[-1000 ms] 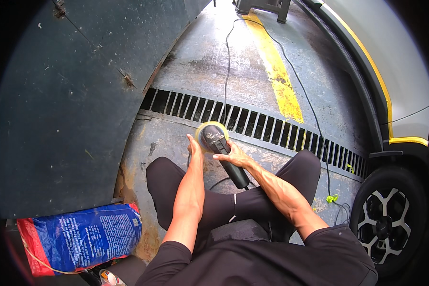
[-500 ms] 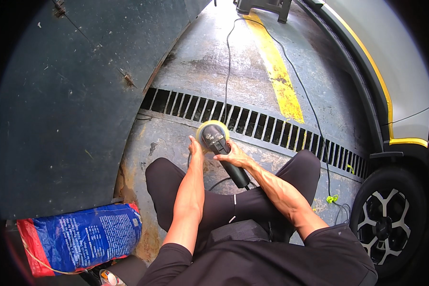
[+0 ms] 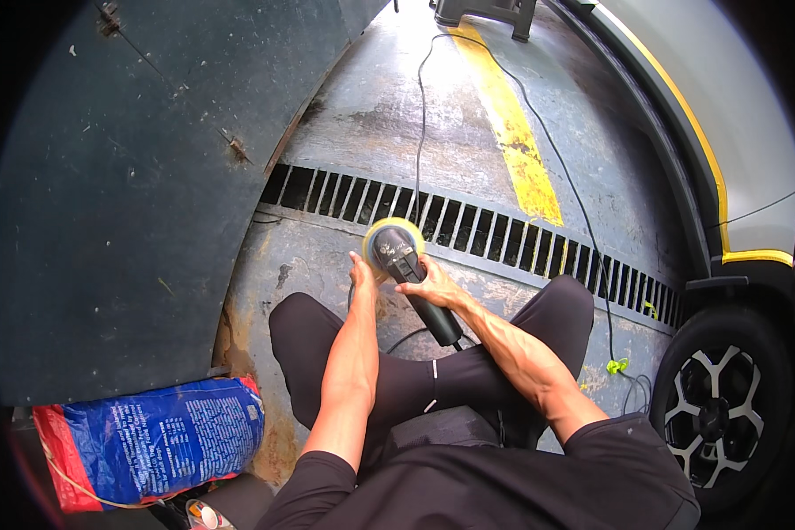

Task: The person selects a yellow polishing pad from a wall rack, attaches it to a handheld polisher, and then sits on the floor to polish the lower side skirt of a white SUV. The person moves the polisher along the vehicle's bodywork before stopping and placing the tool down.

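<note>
Over my lap is a black corded polisher (image 3: 400, 255), its round head toward the far side and its handle slanting back to the near right. A yellow pad (image 3: 397, 222) rims the head. My right hand (image 3: 431, 284) is closed around the body just behind the head, thumb across the top. At the pad's left edge is my left hand (image 3: 362, 270), with one fingertip pointing up; its other fingers are mostly hidden. A black cord leaves the handle's near end and loops under my hands.
Beyond my knees a drain grate (image 3: 481, 231) crosses the floor. Another thin cord (image 3: 552, 141) curves over a yellow stripe (image 3: 508, 115). A car wheel (image 3: 711, 415) stands to the right, a dark panel (image 3: 141, 212) to the left. Near left lies a blue and red sack (image 3: 155, 437).
The polisher and both hands keep almost the same place and pose. Only a very slight shift of the view shows.
</note>
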### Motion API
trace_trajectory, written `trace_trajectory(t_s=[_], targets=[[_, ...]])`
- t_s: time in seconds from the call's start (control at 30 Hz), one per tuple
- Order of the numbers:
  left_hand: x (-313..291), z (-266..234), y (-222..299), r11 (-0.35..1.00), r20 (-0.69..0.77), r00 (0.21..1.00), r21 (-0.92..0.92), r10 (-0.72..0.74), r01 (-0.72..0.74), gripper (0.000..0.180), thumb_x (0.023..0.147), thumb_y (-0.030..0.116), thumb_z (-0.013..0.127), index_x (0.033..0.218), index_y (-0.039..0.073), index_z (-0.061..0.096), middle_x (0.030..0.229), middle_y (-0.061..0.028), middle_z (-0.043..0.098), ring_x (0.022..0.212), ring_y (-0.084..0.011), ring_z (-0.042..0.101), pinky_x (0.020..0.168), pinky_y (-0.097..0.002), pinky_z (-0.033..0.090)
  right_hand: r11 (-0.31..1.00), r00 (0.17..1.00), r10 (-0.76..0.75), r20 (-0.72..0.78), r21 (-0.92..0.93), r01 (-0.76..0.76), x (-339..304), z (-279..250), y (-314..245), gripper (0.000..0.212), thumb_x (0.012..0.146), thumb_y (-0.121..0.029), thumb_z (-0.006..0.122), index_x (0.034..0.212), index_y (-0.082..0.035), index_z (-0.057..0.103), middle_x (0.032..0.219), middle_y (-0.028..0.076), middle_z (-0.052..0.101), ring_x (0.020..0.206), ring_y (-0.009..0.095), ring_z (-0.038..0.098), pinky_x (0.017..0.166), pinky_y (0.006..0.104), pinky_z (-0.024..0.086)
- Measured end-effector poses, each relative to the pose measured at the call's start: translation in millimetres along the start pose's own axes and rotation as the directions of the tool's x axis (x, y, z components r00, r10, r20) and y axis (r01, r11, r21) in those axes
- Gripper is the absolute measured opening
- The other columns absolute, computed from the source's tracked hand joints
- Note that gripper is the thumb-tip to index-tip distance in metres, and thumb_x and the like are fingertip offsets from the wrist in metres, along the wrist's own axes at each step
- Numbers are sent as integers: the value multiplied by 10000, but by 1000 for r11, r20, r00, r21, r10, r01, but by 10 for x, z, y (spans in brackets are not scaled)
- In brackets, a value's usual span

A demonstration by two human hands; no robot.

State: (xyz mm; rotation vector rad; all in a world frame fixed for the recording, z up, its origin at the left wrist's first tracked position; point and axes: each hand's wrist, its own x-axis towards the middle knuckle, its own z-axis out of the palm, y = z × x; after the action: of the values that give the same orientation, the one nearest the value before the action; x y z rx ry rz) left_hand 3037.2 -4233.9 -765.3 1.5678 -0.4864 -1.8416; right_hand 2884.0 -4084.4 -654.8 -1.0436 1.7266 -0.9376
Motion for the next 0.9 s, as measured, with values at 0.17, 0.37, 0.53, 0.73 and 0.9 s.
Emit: trace_trajectory(t_s=[0.17,0.37,0.53,0.73,0.9], targets=[[-61,33,20,997,38,997,39,-64,62,849,1035,723,199,1384,50,580,1364,-181,636,1227,-367,631,928,-569,559,999,999,-43,-8,32,43,-2,-2,-33,961,670,-485,920,1363,51,524,1200,189,662,1118,271,641,997,380,489],[-146,56,84,997,61,996,54,-63,60,897,1015,756,141,1437,75,545,1379,-169,631,1234,-356,628,963,-549,542,994,999,-48,8,103,47,-37,-15,-59,958,722,-573,878,1366,46,533,1225,190,651,1141,265,628,1002,391,485],[-137,64,90,999,122,992,33,-33,29,908,1005,769,113,1445,100,541,1374,-155,634,1231,-347,634,956,-526,553,988,1000,-6,-1,153,6,30,24,-9,915,854,-701,704,1370,37,538,1247,201,640,1164,262,613,1010,398,475],[-165,73,115,999,112,993,30,-43,40,898,1009,764,119,1450,102,534,1412,-145,610,1236,-341,632,939,-508,567,993,1000,-8,16,115,6,0,3,-5,925,868,-713,679,1382,42,529,1277,210,628,1186,281,605,1024,407,466],[-112,85,87,1000,47,999,13,-11,11,872,1015,759,170,1434,95,548,1367,-143,637,1199,-337,650,922,-508,573,998,999,40,-11,57,-39,-16,-1,-40,969,865,-672,716,1469,38,453,1332,207,603,1201,281,606,1033,398,472]])
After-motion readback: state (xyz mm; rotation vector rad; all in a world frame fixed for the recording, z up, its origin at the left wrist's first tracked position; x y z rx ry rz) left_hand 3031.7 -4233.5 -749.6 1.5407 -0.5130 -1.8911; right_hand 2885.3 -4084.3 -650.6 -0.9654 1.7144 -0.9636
